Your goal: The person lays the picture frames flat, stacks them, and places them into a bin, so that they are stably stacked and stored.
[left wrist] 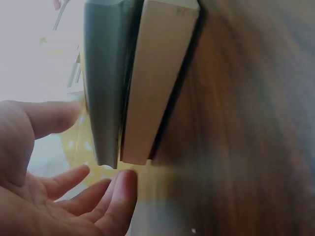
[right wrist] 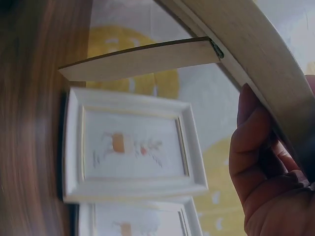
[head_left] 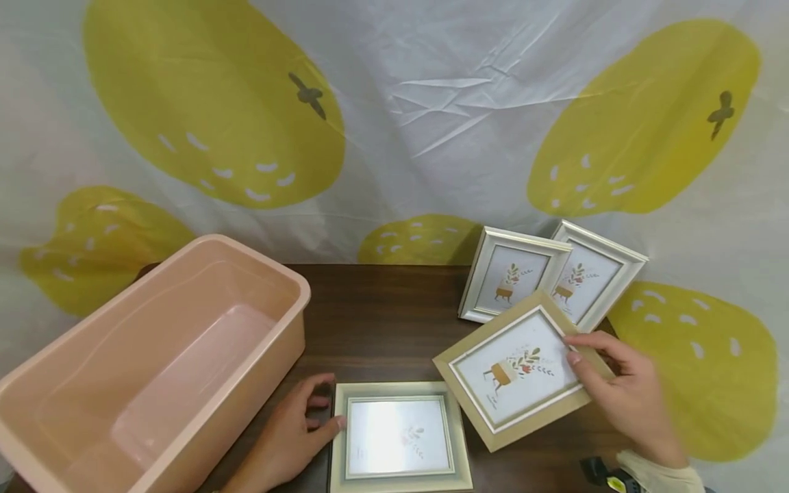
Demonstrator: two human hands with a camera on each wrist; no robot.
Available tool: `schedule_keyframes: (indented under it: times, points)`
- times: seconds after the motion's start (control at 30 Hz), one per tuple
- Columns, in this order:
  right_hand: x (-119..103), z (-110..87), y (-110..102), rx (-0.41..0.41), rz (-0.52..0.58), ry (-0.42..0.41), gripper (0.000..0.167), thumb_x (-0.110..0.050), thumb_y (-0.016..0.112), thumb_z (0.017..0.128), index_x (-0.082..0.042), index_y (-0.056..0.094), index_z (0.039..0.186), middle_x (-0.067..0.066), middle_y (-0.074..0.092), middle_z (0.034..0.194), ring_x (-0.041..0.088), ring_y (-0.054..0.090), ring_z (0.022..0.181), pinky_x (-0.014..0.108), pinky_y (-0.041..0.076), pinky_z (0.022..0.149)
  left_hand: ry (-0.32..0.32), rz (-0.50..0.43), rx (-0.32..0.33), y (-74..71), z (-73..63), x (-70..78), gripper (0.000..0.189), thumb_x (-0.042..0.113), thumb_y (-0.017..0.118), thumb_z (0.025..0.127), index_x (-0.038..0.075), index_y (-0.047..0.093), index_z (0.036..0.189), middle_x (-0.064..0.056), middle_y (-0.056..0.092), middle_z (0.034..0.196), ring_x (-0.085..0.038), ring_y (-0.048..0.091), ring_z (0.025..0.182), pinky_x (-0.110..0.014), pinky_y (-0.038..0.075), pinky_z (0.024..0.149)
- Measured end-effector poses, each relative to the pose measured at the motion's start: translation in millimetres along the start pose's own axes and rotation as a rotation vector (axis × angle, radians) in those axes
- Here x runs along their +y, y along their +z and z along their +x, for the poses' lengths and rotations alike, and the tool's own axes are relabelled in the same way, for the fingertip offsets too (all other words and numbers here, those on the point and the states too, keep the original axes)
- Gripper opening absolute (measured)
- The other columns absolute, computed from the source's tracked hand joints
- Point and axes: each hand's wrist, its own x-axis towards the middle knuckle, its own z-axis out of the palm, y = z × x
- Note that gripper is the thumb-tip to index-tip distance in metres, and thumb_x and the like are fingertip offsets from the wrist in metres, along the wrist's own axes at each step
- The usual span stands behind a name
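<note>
My right hand (head_left: 635,397) grips a tan picture frame (head_left: 518,370) by its right side, thumb on the front. The frame is tilted, its picture facing up; in the right wrist view its back stand leg (right wrist: 142,61) sticks out. My left hand (head_left: 290,431) is at the left edge of a pale silver-green picture frame (head_left: 401,438) lying face up, thumb tip right at its border, fingers loosely bent. The left wrist view shows this frame's grey-green side lying over a second frame with a pinkish-tan side (left wrist: 160,83).
Two white picture frames, a nearer one (head_left: 518,274) and one behind it (head_left: 594,274), stand at the back right, overlapping. A deep pink plastic bin (head_left: 296,342) takes up the left. A lemon-print cloth (head_left: 431,137) hangs behind the dark wooden table (head_left: 370,315).
</note>
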Motion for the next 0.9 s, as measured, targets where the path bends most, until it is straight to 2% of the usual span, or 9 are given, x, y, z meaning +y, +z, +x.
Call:
schedule_keyframes:
  times: [0.1,0.23,0.37,0.43,0.57,0.73,0.9]
  points:
    - [-2.5,-0.2,9.6,-0.015,0.042,0.032,0.032,0.024,0.069,0.083,0.008,0.075,0.11,-0.013,0.077,0.11,0.0,0.072,0.098,0.011,0.055,0.085,0.043,0.004,0.067,0.1,0.7,2.8,0.056,0.029,0.084,0.093,0.02,0.06,0.142,-0.003,0.064,0.138,-0.021,0.066,0.119,-0.029,0.061,0.087]
    - [-8.1,-1.8,21.4,-0.017,0.106,0.072,0.031,0.024,0.069,0.084,0.008,0.074,0.11,-0.013,0.078,0.109,0.0,0.072,0.094,0.012,0.056,0.081,0.109,-0.05,0.133,0.6,2.5,8.9,0.047,0.018,0.084,0.091,0.019,0.066,0.134,-0.002,0.068,0.132,-0.018,0.067,0.115,-0.026,0.061,0.086]
    - [-11.4,-1.5,34.1,-0.006,0.172,0.005,0.033,0.027,0.069,0.08,0.009,0.075,0.107,-0.007,0.079,0.108,0.003,0.072,0.101,0.013,0.055,0.09,0.166,-0.128,0.164,2.9,5.9,17.6,0.041,0.012,0.084,0.091,0.022,0.068,0.128,-0.002,0.071,0.126,-0.02,0.069,0.107,-0.025,0.062,0.081]
    - [-11.3,-0.5,39.7,-0.001,0.216,-0.043,0.035,0.029,0.068,0.079,0.009,0.075,0.106,-0.004,0.079,0.108,0.005,0.072,0.104,0.014,0.054,0.094,0.211,-0.158,0.166,4.7,8.7,23.0,0.04,0.011,0.082,0.092,0.022,0.068,0.127,-0.001,0.071,0.126,-0.022,0.069,0.106,-0.025,0.062,0.081]
    - [-10.4,0.6,48.6,-0.011,0.289,-0.092,0.038,0.032,0.066,0.076,0.009,0.075,0.106,0.001,0.079,0.107,0.007,0.072,0.104,0.014,0.055,0.093,0.287,-0.212,0.149,9.0,14.1,32.5,0.035,0.012,0.078,0.095,0.019,0.068,0.128,0.001,0.072,0.126,-0.028,0.069,0.113,-0.027,0.062,0.085]
    - [-11.3,-0.7,58.2,-0.034,0.343,-0.132,0.042,0.034,0.065,0.074,0.008,0.075,0.106,0.003,0.078,0.107,0.009,0.071,0.102,0.014,0.055,0.092,0.316,-0.259,0.105,12.2,18.5,43.8,0.03,0.018,0.074,0.1,0.02,0.067,0.129,0.0,0.071,0.129,-0.024,0.068,0.116,-0.029,0.062,0.089]
    - [-17.0,-1.1,67.9,-0.049,0.41,-0.155,0.043,0.035,0.064,0.075,0.008,0.075,0.107,0.006,0.078,0.108,0.011,0.071,0.104,0.017,0.056,0.095,0.369,-0.266,0.088,12.5,23.3,53.2,0.031,0.017,0.073,0.1,0.019,0.067,0.131,-0.002,0.071,0.13,-0.028,0.068,0.118,-0.029,0.062,0.09]
